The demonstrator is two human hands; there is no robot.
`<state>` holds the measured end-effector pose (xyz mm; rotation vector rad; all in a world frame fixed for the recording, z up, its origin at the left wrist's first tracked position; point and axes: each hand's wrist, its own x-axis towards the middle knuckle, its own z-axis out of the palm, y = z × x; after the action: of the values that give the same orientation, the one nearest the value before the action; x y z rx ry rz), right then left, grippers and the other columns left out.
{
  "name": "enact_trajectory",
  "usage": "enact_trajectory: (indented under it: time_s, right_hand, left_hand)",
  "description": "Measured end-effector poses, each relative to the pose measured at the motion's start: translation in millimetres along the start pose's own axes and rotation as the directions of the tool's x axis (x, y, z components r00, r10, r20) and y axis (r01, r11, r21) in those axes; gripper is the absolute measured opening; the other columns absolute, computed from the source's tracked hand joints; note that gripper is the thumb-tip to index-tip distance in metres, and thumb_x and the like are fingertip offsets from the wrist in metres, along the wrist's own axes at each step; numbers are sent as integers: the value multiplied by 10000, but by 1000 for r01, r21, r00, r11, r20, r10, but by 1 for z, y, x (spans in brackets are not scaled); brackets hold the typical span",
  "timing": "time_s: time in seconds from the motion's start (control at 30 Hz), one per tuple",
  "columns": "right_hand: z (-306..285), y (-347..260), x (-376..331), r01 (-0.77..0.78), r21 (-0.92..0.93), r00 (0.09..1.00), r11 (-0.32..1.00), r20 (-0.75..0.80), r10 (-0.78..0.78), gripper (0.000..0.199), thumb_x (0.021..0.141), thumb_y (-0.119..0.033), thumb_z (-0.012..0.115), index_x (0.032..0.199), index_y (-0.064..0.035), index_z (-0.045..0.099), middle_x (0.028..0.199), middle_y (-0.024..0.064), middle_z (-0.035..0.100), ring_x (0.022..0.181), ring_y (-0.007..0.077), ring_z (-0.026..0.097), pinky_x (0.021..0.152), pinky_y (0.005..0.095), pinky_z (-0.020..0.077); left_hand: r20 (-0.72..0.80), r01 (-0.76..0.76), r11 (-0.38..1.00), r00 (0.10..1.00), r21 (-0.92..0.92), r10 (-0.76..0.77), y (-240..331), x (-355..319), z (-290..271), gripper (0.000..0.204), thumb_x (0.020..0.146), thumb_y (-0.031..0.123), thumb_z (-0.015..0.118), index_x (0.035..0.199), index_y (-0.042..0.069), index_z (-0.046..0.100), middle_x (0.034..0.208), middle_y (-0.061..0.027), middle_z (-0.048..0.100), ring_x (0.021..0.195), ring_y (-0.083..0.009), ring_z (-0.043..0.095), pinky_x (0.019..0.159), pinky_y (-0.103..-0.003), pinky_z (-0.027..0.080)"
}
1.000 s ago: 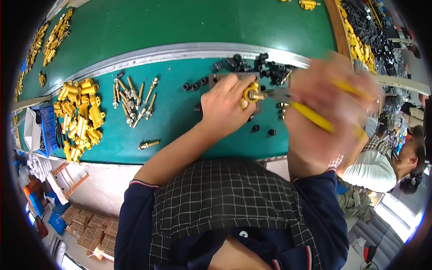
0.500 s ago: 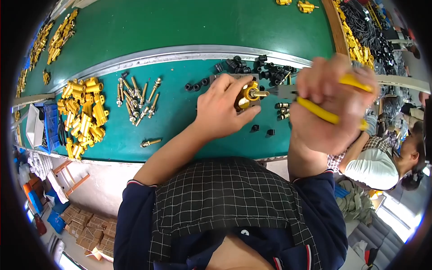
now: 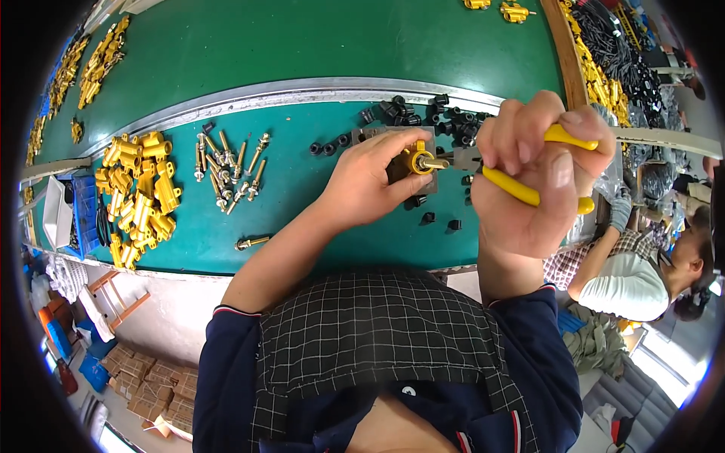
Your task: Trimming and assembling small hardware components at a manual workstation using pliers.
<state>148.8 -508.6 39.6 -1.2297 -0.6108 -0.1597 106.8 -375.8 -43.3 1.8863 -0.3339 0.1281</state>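
My left hand (image 3: 370, 177) is closed round a gold metal cylinder (image 3: 417, 161) at a grey metal block (image 3: 433, 181) on the green mat. From the cylinder's end a rod (image 3: 436, 163) points right. My right hand (image 3: 529, 177) grips pliers with yellow handles (image 3: 513, 186), partly covered by the fingers. Their grey jaws (image 3: 464, 158) are close to the rod's tip; whether they touch it I cannot tell. Small black caps (image 3: 453, 121) lie scattered behind and beside the block.
Gold cylinders (image 3: 143, 196) are heaped at left, with metal rods (image 3: 226, 170) between them and my left arm. A blue bin (image 3: 84, 215) stands at the far left. A metal rail (image 3: 249, 98) crosses behind. At right, another person (image 3: 627, 279) sits near black parts.
My right hand has come slightly left and is less blurred, bringing the pliers' jaws nearer the rod. My left hand has shifted only a little.
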Motion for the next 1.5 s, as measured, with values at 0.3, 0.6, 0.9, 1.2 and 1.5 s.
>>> enact_trajectory:
  time_s: [0.3, 0.6, 0.9, 1.2, 1.5]
  right_hand:
    - [5, -8, 4, -78, -19, 994, 997, -79, 76, 287, 849, -78, 541, 1114, -115, 438, 741, 39, 413, 572, 95, 351, 490, 238, 327]
    - [0, -18, 2, -72, 153, 991, 986, -105, 89, 268, 868, -92, 557, 1115, -120, 454, 767, 47, 414, 586, 99, 375, 485, 245, 348]
    - [-18, -29, 8, 194, 234, 978, 953, 31, -207, 292, 923, -199, 470, 1204, -125, 451, 822, 53, 407, 610, 114, 364, 523, 244, 349]
    - [-21, -12, 8, 91, 185, 995, 979, -61, -81, 312, 900, -170, 508, 1199, -116, 435, 788, 44, 430, 593, 99, 360, 514, 245, 346]
    - [-5, -9, 2, 126, 35, 992, 991, 0, -126, 295, 914, -171, 448, 1207, -148, 445, 814, 49, 424, 595, 111, 360, 506, 245, 338]
  left_hand:
    - [-128, -23, 999, 991, 29, 26, -2, 0, 10, 477, 716, 183, 783, 1136, 95, 577, 1072, -102, 646, 953, -284, 641, 803, -360, 520]
    - [-175, -12, 999, 984, 34, 18, -7, 0, 16, 469, 713, 220, 783, 1116, 87, 582, 1043, -100, 650, 928, -282, 644, 785, -364, 519]
    - [-193, -11, 994, 981, 109, 32, 2, -5, 13, 397, 741, 223, 766, 1063, 80, 582, 989, -86, 641, 853, -277, 641, 730, -350, 517]
    - [-196, -14, 985, 979, 172, 48, -6, -17, 7, 247, 749, 152, 755, 914, 70, 591, 864, -50, 626, 736, -222, 633, 590, -310, 503]
    - [-217, 50, 974, 976, 221, -1, -8, -23, 11, 210, 730, 101, 768, 827, 68, 585, 733, -64, 607, 625, -235, 603, 564, -312, 482]
